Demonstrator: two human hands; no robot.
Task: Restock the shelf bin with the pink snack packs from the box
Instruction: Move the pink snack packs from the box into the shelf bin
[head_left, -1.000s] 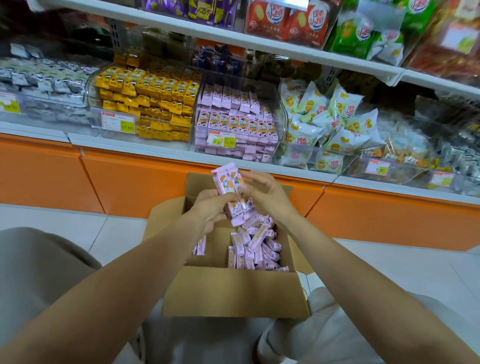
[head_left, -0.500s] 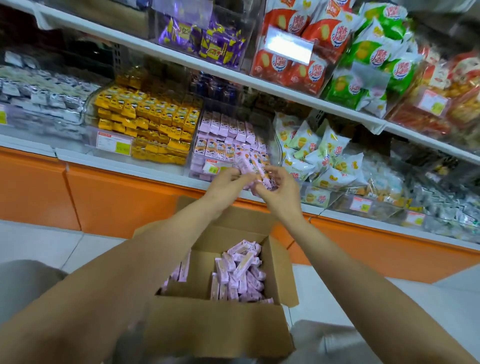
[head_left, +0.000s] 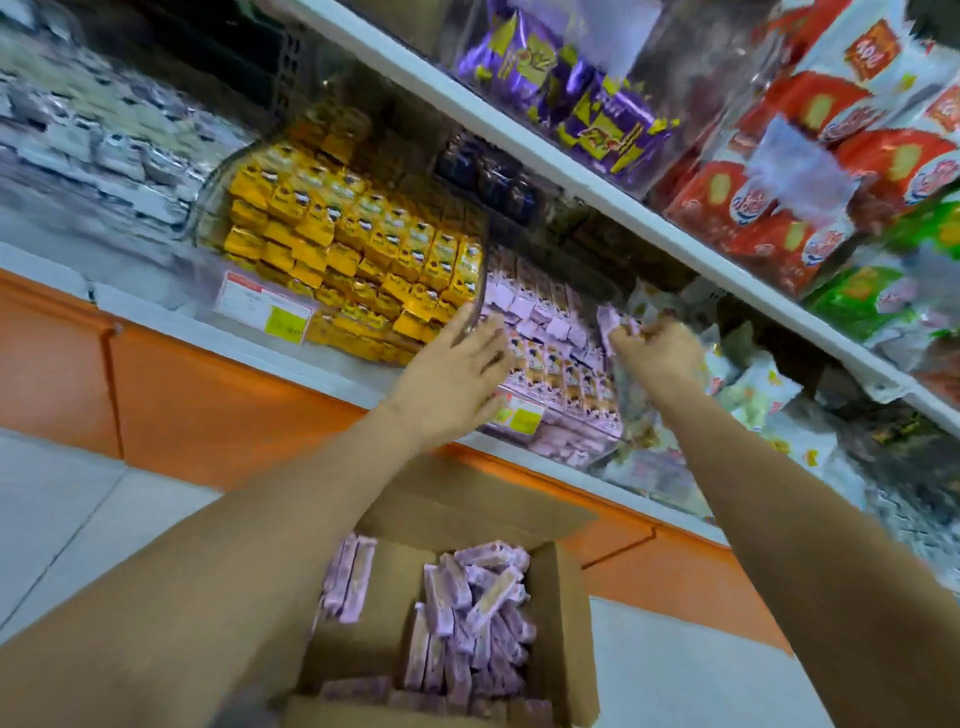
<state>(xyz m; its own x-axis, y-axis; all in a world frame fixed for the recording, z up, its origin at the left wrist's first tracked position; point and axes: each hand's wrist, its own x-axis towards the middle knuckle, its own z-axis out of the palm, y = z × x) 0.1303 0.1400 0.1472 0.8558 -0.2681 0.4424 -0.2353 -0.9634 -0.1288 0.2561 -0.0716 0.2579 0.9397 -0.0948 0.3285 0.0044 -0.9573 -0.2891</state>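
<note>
At the shelf bin (head_left: 571, 431), with the open box (head_left: 569, 623) underneath.
Yellow packs (head_left: 363, 260) crowded the neighbouring bin on the left, white bags (head_left: 748, 387) pressed in on the right, and the upper shelf (head_left: 571, 174) hung low over the opening. My right hand (head_left: 657, 356) pinched a small bunch of pink snack packs (head_left: 612, 325) at the shelf bin's top right edge. My left hand (head_left: 457, 374) was spread, fingers straight and holding nothing, at its left front corner. More of them lay loose in the box beneath my forearms.
</note>
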